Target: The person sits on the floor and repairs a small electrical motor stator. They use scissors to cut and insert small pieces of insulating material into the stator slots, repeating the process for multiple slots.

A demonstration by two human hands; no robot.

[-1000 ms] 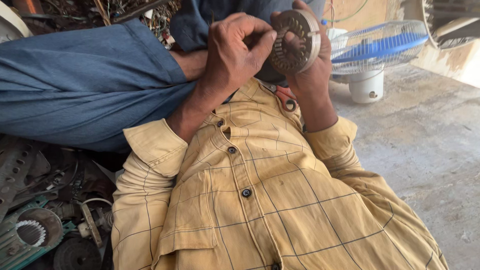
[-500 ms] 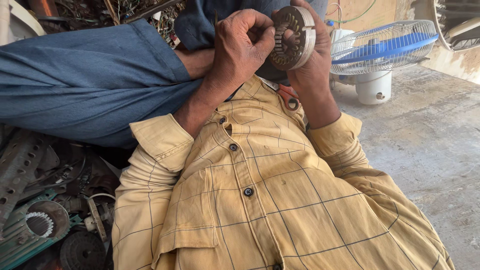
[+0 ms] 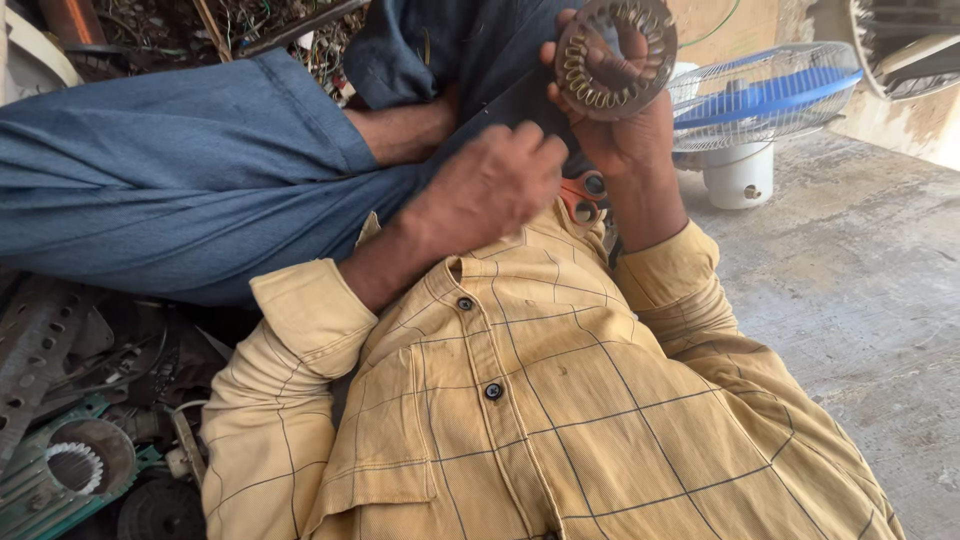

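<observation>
My right hand (image 3: pixel 625 140) is raised and grips a round metal motor stator ring (image 3: pixel 615 55) with copper windings around its inner slots. My left hand (image 3: pixel 490 190) hovers lower, just left of the right wrist, with its back toward me and its fingers curled under. What the palm holds is hidden. An orange-handled tool (image 3: pixel 580 200) shows between the two hands, partly covered. Both forearms come out of rolled yellow checked shirt sleeves (image 3: pixel 300 320).
My blue-trousered leg (image 3: pixel 180 170) lies across the left. A white table fan with blue blades (image 3: pixel 770 95) stands on the concrete floor (image 3: pixel 880 300) at right. Scrap metal parts, including another stator ring (image 3: pixel 80 465), are piled at lower left; tangled wire scrap (image 3: pixel 270 25) lies behind.
My left hand has dropped from the ring's face to below it. The right hand has tilted the ring so its open centre faces me.
</observation>
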